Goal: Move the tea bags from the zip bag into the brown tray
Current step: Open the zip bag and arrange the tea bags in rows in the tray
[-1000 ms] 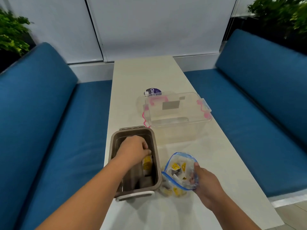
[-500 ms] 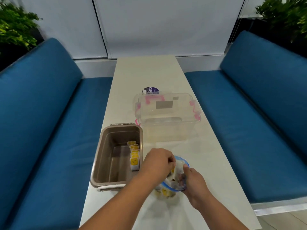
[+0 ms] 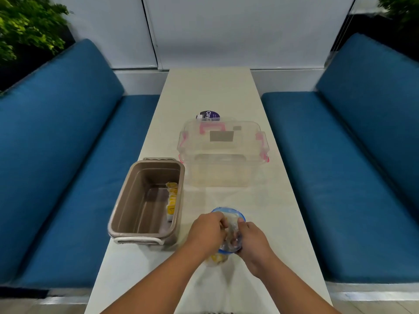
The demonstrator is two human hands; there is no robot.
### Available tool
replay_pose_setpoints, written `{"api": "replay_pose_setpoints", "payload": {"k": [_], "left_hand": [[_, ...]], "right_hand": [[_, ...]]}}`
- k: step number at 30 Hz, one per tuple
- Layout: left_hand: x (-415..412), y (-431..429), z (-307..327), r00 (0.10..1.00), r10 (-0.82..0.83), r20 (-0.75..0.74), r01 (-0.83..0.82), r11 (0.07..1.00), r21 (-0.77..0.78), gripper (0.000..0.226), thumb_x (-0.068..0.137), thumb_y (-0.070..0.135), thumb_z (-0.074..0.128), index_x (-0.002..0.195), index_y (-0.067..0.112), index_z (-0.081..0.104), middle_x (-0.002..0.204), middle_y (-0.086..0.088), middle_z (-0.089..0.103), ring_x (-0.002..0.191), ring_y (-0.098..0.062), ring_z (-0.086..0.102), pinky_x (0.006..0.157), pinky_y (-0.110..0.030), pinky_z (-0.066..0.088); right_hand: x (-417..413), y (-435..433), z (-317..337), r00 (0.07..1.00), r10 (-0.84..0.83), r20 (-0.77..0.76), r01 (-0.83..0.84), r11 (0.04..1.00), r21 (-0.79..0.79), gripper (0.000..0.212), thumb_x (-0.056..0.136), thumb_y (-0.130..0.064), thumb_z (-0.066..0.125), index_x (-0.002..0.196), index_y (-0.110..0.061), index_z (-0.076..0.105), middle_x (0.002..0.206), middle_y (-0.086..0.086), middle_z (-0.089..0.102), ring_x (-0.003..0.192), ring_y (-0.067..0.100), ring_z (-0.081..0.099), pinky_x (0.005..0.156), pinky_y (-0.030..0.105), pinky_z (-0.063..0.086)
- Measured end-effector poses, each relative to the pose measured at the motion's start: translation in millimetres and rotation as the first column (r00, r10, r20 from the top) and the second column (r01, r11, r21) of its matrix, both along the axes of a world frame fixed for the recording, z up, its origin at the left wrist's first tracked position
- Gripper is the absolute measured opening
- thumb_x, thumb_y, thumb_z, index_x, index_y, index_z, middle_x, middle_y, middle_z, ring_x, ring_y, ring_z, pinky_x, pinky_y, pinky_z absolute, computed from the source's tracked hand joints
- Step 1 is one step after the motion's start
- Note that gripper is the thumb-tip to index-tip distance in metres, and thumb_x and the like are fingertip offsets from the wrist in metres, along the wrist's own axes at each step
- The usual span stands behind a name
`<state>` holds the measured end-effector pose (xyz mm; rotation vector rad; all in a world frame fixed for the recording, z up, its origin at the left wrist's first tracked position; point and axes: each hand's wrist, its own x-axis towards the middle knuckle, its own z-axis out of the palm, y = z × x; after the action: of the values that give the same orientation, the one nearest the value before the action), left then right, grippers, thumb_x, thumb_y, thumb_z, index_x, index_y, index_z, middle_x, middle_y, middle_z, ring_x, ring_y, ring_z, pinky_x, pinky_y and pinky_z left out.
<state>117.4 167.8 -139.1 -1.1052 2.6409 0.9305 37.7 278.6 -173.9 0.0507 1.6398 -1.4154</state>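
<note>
Your right grip (image 3: pixel 251 241) clamps the zip bag (image 3: pixel 232 235) at 6 o'clock; hold its mouth wide while your left grip (image 3: pixel 207 232), closure hidden inside, pinches tea bags (image 3: pixel 218 258) for the brown tray (image 3: pixel 120 214) at 10 o'clock.

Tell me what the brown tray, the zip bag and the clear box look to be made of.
The brown tray: rigid moulded plastic by the look, matte, with a dull sheen on its floor. The zip bag: thin clear plastic film, creased and glinting, with a blue zip rim. The clear box: hard transparent plastic, glossy; the table shows through its walls, and the latches are pink.
</note>
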Motion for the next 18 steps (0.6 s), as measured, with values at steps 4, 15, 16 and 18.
{"api": "replay_pose_setpoints", "payload": {"k": [4,15,16,18], "left_hand": [[0.1,-6.8,8.8,0.994,0.070,-0.084,-0.052,0.980,0.192,0.022,0.090,0.011,0.056,0.091,0.026,0.073,0.077,0.012,0.065,0.071,-0.006,0.061,0.072,-0.019,0.051],[-2.0,0.7,18.8,0.999,-0.024,-0.036,0.030,0.985,0.170,0.022,0.078,0.018,0.078,0.097,0.028,0.075,0.088,0.009,0.071,0.077,-0.006,0.066,0.072,-0.016,0.053],[-4.3,3.5,18.0,0.999,-0.043,-0.022,0.045,0.995,0.088,0.019,0.079,0.022,0.077,0.097,0.028,0.075,0.089,0.009,0.070,0.079,-0.008,0.066,0.073,-0.018,0.053],[-9.0,7.5,18.2,0.995,-0.101,0.015,0.102,0.991,-0.084,0.014,0.085,0.028,0.072,0.099,0.029,0.075,0.096,0.007,0.067,0.087,-0.013,0.064,0.078,-0.024,0.051]], "right_hand": [[-6.6,2.0,2.5,1.000,0.020,-0.019,-0.020,1.000,0.000,0.032,0.110,-0.031,0.043,0.095,-0.004,0.052,0.085,0.014,0.056,0.079,0.028,0.054,0.075,0.042,0.052],[-25.4,8.5,4.5,0.997,0.071,0.018,-0.071,0.997,-0.027,0.032,0.110,-0.031,0.043,0.099,-0.003,0.053,0.087,0.015,0.059,0.077,0.028,0.059,0.076,0.043,0.056],[-26.8,8.8,4.6,0.997,0.077,0.025,-0.076,0.997,-0.030,0.032,0.110,-0.031,0.043,0.101,-0.002,0.054,0.089,0.016,0.060,0.079,0.029,0.061,0.078,0.044,0.057],[-29.3,8.8,4.5,0.996,0.084,0.034,-0.083,0.996,-0.033,0.033,0.110,-0.030,0.043,0.103,0.000,0.054,0.093,0.016,0.062,0.084,0.030,0.063,0.082,0.046,0.058]]}}
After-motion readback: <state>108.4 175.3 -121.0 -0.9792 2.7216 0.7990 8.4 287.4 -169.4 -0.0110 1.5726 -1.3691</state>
